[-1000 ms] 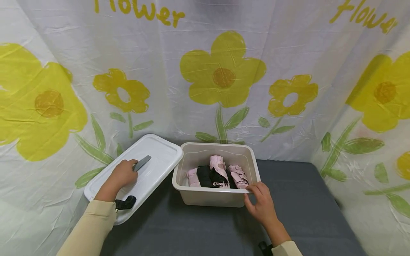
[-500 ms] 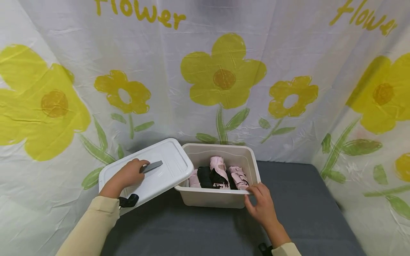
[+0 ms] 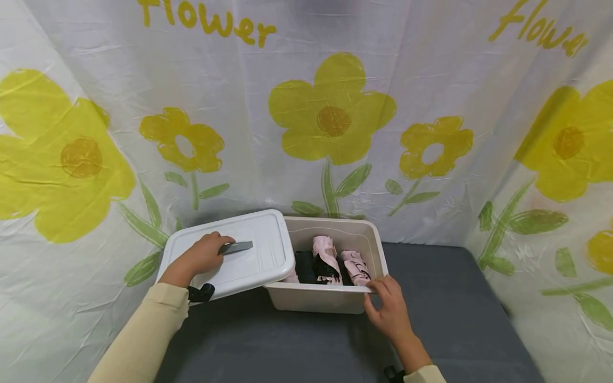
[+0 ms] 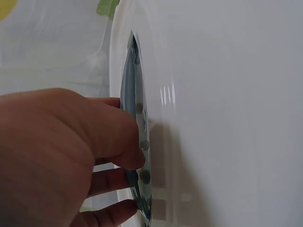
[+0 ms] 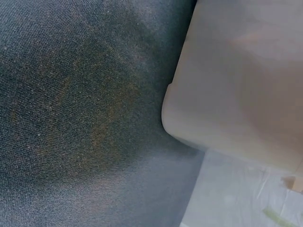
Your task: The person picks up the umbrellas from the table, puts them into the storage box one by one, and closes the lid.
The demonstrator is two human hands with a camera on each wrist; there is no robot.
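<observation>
While the left hand [image 3: 198, 258] grips the lid [image 3: 249, 266] lengthwise left-to-right, right-hand fingers [image 3: 378, 290] clasp the bin [image 3: 330, 298] rim.

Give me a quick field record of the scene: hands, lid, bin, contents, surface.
left hand: grips the lid by its grey handle
right hand: holds the near right rim of the bin
lid: white, tilted, overlapping the bin's left edge, not seated
bin: beige, open on its right part
contents: folded pink items and black items
surface: dark grey cloth
backdrop: white sheet with yellow flowers
</observation>
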